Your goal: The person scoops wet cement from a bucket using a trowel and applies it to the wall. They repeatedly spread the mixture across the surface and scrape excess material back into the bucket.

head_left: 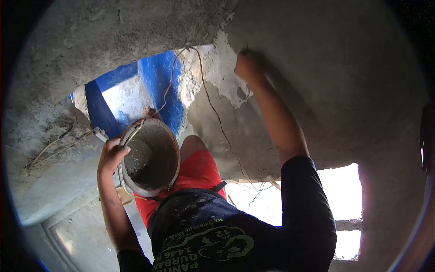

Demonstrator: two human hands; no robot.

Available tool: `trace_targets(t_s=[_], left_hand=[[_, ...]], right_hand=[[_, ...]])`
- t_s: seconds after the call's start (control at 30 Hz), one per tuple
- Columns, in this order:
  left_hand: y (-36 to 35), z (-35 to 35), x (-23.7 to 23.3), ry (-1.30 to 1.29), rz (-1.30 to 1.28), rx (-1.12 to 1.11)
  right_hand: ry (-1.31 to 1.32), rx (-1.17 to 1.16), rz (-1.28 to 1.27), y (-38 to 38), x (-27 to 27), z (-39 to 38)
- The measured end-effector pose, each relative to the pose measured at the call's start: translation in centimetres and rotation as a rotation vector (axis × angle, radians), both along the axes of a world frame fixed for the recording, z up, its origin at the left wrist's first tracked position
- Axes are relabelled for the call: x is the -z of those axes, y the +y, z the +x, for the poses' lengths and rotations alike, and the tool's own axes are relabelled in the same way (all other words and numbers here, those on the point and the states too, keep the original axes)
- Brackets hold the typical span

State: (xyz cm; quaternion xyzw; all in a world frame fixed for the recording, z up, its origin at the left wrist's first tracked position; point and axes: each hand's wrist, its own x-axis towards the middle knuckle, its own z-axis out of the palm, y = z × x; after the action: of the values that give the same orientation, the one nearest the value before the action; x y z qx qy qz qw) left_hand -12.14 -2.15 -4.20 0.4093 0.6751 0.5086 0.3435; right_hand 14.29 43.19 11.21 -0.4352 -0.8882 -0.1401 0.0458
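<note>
My left hand point(113, 156) grips the rim of a bucket point(174, 152), thumb over the edge. The bucket is tilted so its inside faces me, and wet grey mortar point(138, 158) lies in it. My right hand point(248, 67) is raised to the grey plastered wall point(335, 90), its fingers closed. A thin dark tip shows just above the fist, but what the hand holds is mostly hidden. Beside this hand is a pale, rough patch point(229, 75) where the wall surface is broken.
Loose wires point(210, 102) hang down between the bucket and the wall. Behind the bucket is an opening with a blue-painted surface point(158, 77). Bright openings point(340, 190) show low on the right. More cable point(54, 140) runs along rough masonry at the left.
</note>
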Motion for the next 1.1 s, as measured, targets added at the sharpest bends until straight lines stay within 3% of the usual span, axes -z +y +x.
trace_targets(t_s=[0.1, 0.17, 0.23, 0.3, 0.43, 0.5, 0.6, 0.73, 0.8, 0.97, 1.03, 1.07, 1.1], left_hand=[[-0.6, 0.1, 1.2, 0.020, 0.002, -0.049], [-1.1, 0.4, 0.8, -0.042, 0.024, -0.093], [-1.4, 0.2, 1.2, -0.030, 0.018, -0.090], [-1.3, 0.2, 1.2, -0.006, 0.081, -0.090], [-1.1, -0.1, 1.4, -0.059, 0.057, -0.072], [-0.8, 0.4, 0.6, -0.087, 0.059, -0.088], [-0.7, 0.8, 0.0, -0.111, 0.051, -0.106], [-0.4, -0.1, 0.7, -0.039, -0.016, -0.042], [0.1, 0.3, 0.4, -0.035, 0.018, -0.024], [-0.6, 0.0, 0.9, -0.103, 0.001, -0.078], [-1.6, 0.6, 1.4, -0.229, 0.158, -0.153], [-2.3, 0.1, 2.0, -0.160, 0.124, -0.164], [-3.3, -0.5, 2.7, -0.097, 0.075, -0.181]], right_hand=[[-0.082, 0.012, -0.095, -2.4, 1.8, 0.1], [0.048, -0.023, -0.052, -3.1, 2.0, 0.4], [0.037, 0.051, -0.097, -5.1, -2.0, 0.2], [0.120, 0.047, 0.035, -4.9, -4.3, 1.4], [0.026, 0.042, 0.141, -4.7, -3.0, 5.0], [-0.001, 0.151, 0.112, -7.0, -1.0, 5.5], [-0.031, 0.084, 0.036, -9.7, -1.8, 5.0], [0.130, 0.151, 0.005, -6.6, -4.5, 2.3], [0.166, 0.077, 0.077, -4.8, -5.4, 1.9], [0.018, 0.055, -0.041, -7.2, 2.1, 5.5], [0.191, 0.053, -0.237, -12.1, 5.8, 8.2], [0.334, -0.187, -0.085, -12.1, 11.1, 11.2], [0.500, -0.132, -0.354, -14.5, 11.4, 11.8]])
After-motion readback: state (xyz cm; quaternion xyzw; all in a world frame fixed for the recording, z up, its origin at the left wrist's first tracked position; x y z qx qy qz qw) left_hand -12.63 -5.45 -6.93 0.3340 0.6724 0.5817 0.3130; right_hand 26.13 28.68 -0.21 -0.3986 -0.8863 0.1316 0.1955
